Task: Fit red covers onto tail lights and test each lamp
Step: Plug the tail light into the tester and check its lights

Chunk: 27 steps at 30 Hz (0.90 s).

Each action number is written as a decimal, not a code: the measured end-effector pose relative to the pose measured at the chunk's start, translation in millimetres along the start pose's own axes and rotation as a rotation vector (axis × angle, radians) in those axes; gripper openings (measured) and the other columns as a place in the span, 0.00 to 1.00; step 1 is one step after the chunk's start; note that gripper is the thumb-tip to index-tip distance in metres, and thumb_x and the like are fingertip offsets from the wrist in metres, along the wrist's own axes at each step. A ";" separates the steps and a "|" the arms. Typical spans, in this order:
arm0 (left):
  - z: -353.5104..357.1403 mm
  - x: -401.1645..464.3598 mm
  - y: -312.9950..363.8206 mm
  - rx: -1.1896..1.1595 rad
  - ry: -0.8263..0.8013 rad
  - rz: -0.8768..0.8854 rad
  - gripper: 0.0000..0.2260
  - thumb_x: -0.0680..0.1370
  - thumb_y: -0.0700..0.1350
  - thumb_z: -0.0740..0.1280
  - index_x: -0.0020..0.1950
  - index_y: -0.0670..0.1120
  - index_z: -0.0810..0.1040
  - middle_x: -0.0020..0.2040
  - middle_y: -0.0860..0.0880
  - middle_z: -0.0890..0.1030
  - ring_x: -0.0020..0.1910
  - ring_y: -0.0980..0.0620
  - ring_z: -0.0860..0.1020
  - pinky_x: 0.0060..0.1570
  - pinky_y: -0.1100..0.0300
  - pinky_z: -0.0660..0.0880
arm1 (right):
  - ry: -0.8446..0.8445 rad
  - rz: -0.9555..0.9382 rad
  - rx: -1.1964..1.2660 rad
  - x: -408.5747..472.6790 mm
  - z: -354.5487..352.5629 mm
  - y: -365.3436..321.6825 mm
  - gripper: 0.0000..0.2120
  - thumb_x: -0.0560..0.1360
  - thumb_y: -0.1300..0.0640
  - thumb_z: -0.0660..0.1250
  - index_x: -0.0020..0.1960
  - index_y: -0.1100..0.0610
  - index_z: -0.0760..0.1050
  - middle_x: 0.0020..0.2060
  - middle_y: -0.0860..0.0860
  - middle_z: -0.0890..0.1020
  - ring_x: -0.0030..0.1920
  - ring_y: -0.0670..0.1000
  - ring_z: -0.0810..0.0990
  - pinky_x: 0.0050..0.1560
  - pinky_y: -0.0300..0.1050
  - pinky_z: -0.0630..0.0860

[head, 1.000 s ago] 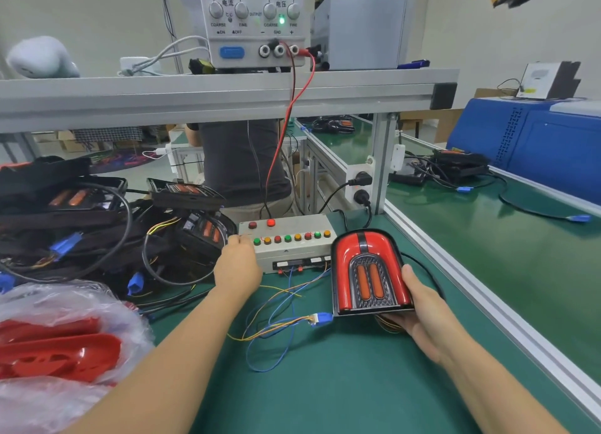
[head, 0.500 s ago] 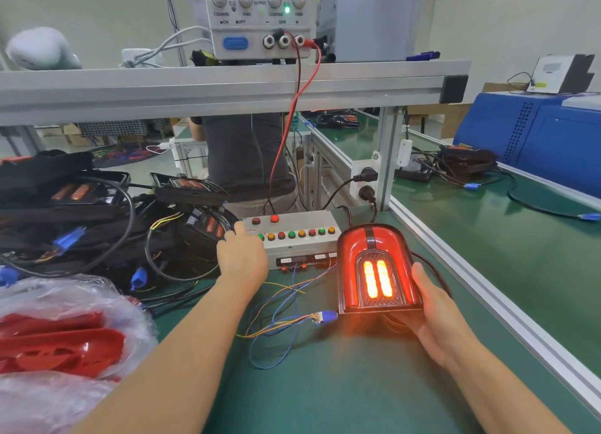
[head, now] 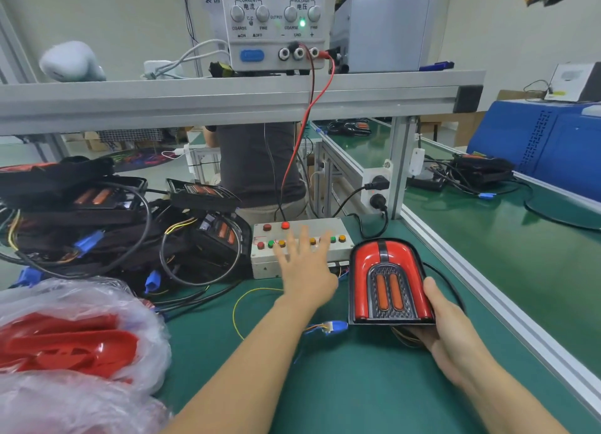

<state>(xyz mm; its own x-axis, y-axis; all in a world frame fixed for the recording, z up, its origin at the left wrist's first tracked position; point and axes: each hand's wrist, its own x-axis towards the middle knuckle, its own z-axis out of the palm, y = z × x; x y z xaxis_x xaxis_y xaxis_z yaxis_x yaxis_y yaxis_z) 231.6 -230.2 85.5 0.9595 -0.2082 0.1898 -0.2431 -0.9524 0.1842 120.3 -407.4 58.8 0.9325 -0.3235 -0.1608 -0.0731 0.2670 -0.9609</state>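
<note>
Black lamp housings (head: 107, 219) (cables tangled) crowd the button box (head: 338, 228).

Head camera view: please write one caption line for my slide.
Left hand spread over the button test box while the right hand holds an unlit red-covered tail light on the green bench.

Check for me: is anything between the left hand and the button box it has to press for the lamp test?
Nothing visible. The left hand hovers open, fingers spread, directly over the button box; only loose wires lie on the mat below the wrist. The right hand holds the tail light off to the side.
</note>
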 end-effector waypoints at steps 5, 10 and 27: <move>5.5 10.0 15.9 -0.026 -0.125 -0.080 0.39 0.72 0.48 0.65 0.77 0.61 0.46 0.79 0.44 0.40 0.76 0.37 0.38 0.68 0.35 0.33 | 0.004 0.007 0.005 -1.6 0.1 -0.8 0.21 0.81 0.46 0.56 0.51 0.57 0.83 0.46 0.56 0.86 0.48 0.53 0.85 0.51 0.50 0.77; 3.4 17.3 9.7 -0.012 -0.136 -0.153 0.39 0.71 0.51 0.66 0.76 0.62 0.49 0.78 0.44 0.40 0.75 0.35 0.39 0.66 0.31 0.33 | -0.014 0.024 -0.001 -1.6 0.2 -1.1 0.21 0.81 0.45 0.56 0.52 0.57 0.82 0.46 0.56 0.86 0.45 0.51 0.86 0.50 0.49 0.77; -3.3 19.1 19.0 -0.079 -0.227 -0.193 0.37 0.72 0.48 0.67 0.75 0.65 0.51 0.78 0.47 0.38 0.74 0.33 0.36 0.65 0.26 0.42 | -0.016 0.032 -0.001 -1.5 0.5 -4.4 0.22 0.81 0.45 0.56 0.48 0.56 0.85 0.46 0.56 0.86 0.45 0.50 0.86 0.47 0.47 0.76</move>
<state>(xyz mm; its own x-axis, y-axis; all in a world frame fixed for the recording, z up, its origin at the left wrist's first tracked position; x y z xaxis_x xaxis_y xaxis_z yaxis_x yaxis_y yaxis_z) 244.9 -251.6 95.8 0.9941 -0.0786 -0.0745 -0.0555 -0.9606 0.2724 119.4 -407.6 63.4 0.9352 -0.3001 -0.1879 -0.1034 0.2760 -0.9556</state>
